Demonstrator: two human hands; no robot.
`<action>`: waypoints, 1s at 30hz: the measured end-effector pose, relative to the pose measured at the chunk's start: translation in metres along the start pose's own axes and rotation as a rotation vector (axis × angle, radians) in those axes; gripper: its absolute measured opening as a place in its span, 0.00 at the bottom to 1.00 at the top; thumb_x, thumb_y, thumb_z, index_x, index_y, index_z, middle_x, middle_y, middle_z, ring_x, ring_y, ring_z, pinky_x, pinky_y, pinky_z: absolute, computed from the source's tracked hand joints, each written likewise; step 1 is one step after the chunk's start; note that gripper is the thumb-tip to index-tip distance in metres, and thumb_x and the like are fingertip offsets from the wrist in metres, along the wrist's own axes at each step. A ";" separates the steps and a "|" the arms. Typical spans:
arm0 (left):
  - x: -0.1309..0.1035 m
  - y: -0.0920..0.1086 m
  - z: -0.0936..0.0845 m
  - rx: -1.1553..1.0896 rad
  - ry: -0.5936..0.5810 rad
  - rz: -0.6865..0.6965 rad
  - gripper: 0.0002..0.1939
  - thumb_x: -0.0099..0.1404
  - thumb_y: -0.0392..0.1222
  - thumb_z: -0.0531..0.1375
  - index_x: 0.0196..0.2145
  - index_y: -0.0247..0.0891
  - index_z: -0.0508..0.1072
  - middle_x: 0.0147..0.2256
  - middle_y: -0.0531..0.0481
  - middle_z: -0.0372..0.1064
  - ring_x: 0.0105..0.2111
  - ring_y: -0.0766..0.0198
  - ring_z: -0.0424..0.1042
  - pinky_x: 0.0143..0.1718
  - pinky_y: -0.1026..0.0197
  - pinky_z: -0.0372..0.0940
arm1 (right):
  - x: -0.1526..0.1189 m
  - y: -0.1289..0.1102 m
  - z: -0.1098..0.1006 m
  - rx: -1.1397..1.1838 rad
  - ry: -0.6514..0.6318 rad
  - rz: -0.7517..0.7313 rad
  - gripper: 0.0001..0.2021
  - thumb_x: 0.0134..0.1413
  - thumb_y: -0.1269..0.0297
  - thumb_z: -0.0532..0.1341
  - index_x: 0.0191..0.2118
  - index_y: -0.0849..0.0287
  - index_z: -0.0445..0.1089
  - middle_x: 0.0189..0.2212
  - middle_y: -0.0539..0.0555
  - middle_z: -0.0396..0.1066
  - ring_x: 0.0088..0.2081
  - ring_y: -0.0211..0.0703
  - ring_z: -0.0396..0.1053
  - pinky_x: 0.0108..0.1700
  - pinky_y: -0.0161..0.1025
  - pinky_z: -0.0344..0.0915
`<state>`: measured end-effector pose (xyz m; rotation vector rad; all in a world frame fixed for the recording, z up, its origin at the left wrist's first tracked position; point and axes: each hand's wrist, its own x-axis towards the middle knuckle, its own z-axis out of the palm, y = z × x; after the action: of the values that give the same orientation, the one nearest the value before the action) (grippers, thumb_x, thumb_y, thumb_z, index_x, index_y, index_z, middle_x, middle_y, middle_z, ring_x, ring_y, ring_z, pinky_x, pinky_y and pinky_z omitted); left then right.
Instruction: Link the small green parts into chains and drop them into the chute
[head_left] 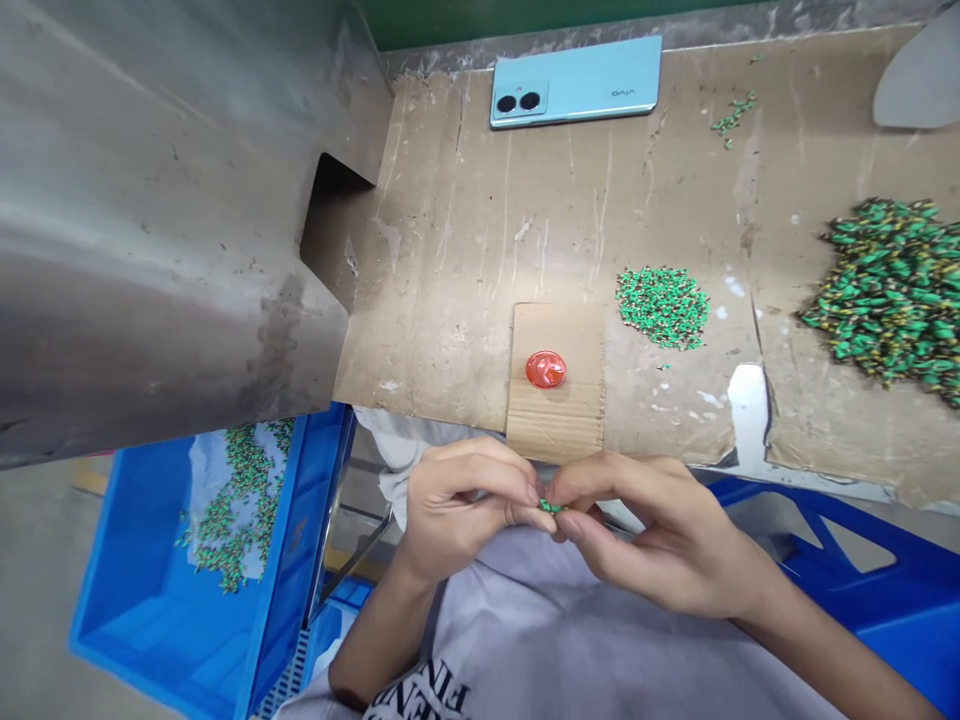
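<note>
Cardboard-covered tabletop (450,250); lavender-grey shirt (547,610) at its near side, black lettering (424,695) creased, only partly legible. Left hand (469,505) and right hand (660,530) meet just off the near edge, both pinching. Light-blue phone (581,82) at far edge reads "vivo". Smallest: green workpiece (550,506), gripped between both hands' fingertips.

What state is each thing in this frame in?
Left hand: fingertips pinched on a tiny green piece
Right hand: fingertips pinched at the same piece
Vivo phone: lying face down
Red dish: on a cardboard piece, contents unclear
Smaller green pile: low, spread out
Larger green pile: heaped, cut off by frame edge
Blue bin: open, green bits inside
</note>
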<state>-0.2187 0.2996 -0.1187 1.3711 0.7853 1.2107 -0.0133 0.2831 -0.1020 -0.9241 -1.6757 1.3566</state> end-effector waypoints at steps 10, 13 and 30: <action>-0.002 -0.006 0.002 0.015 0.009 0.053 0.08 0.62 0.37 0.78 0.34 0.37 0.82 0.31 0.51 0.80 0.30 0.65 0.79 0.33 0.65 0.75 | 0.000 0.000 -0.001 0.047 -0.023 0.032 0.08 0.68 0.75 0.61 0.47 0.56 0.72 0.28 0.47 0.81 0.27 0.35 0.80 0.31 0.28 0.74; -0.002 -0.007 0.003 0.014 0.007 0.044 0.10 0.62 0.38 0.78 0.34 0.37 0.81 0.30 0.51 0.79 0.29 0.65 0.78 0.32 0.65 0.74 | 0.001 0.000 0.001 0.050 -0.003 0.015 0.07 0.68 0.75 0.61 0.46 0.56 0.73 0.29 0.48 0.81 0.28 0.35 0.80 0.32 0.28 0.75; -0.012 -0.010 0.006 0.069 0.008 0.119 0.04 0.72 0.32 0.70 0.38 0.35 0.79 0.32 0.48 0.78 0.33 0.63 0.78 0.37 0.63 0.74 | 0.003 0.001 -0.003 -0.019 -0.054 -0.027 0.07 0.72 0.73 0.60 0.44 0.55 0.74 0.29 0.47 0.78 0.28 0.34 0.75 0.32 0.28 0.71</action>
<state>-0.2146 0.2883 -0.1303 1.4873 0.7658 1.2922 -0.0119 0.2871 -0.1020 -0.8802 -1.7382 1.3603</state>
